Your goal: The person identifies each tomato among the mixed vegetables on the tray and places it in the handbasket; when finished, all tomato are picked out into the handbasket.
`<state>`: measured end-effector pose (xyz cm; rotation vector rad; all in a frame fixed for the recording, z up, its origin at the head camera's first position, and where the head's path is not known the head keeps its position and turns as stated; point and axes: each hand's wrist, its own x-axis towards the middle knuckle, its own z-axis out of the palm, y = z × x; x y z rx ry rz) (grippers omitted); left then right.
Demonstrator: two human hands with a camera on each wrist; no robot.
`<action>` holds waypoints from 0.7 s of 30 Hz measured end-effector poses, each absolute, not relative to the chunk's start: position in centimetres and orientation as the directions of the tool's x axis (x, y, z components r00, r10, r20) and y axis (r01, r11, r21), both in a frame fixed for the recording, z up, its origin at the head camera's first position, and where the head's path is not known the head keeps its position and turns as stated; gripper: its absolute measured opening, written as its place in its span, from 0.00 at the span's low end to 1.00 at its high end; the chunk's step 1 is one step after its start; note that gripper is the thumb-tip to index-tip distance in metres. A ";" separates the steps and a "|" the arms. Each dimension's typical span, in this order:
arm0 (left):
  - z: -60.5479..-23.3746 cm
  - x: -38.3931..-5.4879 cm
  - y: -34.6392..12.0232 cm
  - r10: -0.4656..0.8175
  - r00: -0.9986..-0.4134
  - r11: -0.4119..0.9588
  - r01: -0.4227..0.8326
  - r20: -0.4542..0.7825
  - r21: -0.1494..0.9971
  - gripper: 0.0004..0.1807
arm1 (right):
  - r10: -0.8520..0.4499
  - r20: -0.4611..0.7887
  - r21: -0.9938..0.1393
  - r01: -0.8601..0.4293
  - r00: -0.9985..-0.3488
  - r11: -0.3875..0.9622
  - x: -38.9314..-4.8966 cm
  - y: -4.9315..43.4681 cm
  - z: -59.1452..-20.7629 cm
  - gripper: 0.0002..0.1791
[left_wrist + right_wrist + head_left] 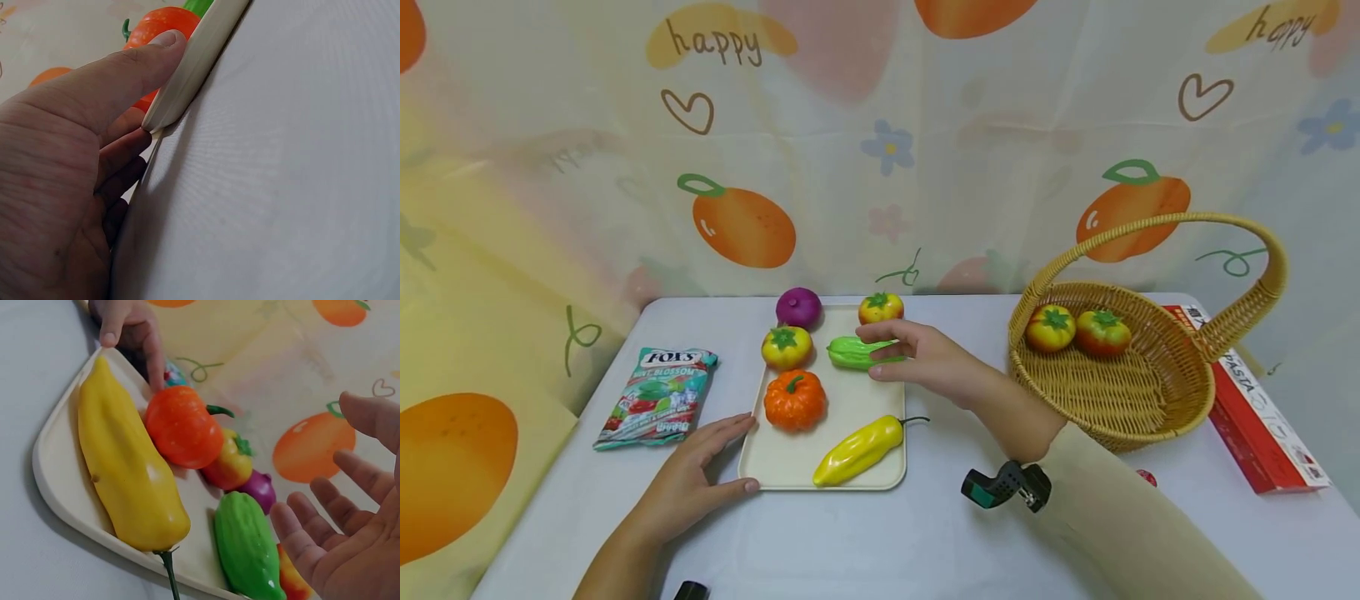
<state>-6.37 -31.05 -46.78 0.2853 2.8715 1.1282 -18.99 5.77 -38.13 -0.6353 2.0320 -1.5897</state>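
My left hand [696, 475] is spread around the front left corner of a cream tray [842, 450], thumb and fingertips touching its rim. Over the back right of the tray is my right hand [917, 358], fingers loosely extended and palm empty, beside a green ridged vegetable [247, 547] that it partly covers in the head view. Also on the tray are an orange pumpkin [795, 402], a long yellow pepper [859, 452], a purple onion [798, 308], a yellow-red tomato [787, 347] at the left and another tomato [880, 307] at the back.
At the right stands a wicker basket [1105, 408] with a tall handle, two tomatoes [1077, 330] inside. A red and white pasta box [1262, 425] lies beyond it. Left of the tray rests a FOX'S candy bag [658, 396]. A patterned cloth [850, 167] hangs behind the table.
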 end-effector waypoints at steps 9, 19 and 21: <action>-47.1 -6.3 -31.2 0.189 -0.982 0.720 0.155 0.023 0.676 0.49 | -0.591 -0.057 -0.964 -0.110 -0.805 0.242 -20.7 2.8 -38.3 0.28; -46.9 -6.5 -31.2 0.191 -0.981 0.720 0.161 0.030 0.675 0.49 | -0.589 -0.034 -0.956 -0.146 -0.808 0.256 -22.3 0.3 -38.7 0.31; -47.1 -6.4 -31.2 0.191 -0.981 0.718 0.162 0.033 0.677 0.49 | -0.596 -0.034 -0.951 -0.156 -0.802 0.265 -22.5 -0.1 -38.8 0.32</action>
